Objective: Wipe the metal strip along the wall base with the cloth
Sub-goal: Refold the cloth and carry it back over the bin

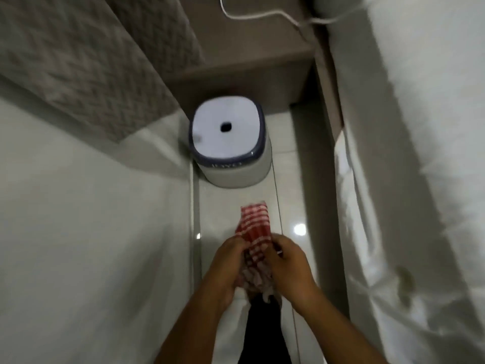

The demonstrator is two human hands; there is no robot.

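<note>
A red-and-white checked cloth [254, 232] is bunched between both my hands, above the tiled floor. My left hand [227, 264] grips its left side and my right hand [288, 264] grips its right side; the cloth's upper end sticks out past my fingers. The thin metal strip [194, 232] runs along the base of the pale wall on the left, just left of my hands, with a small glint on it. The cloth is apart from the strip.
A white stool with a dark rim [228, 143] stands on the floor ahead, close to the strip. A white-sheeted bed [409, 179] lines the right side. A grey textured curtain [86, 67] hangs at upper left. A white cable [262, 15] lies on a brown cabinet at the top.
</note>
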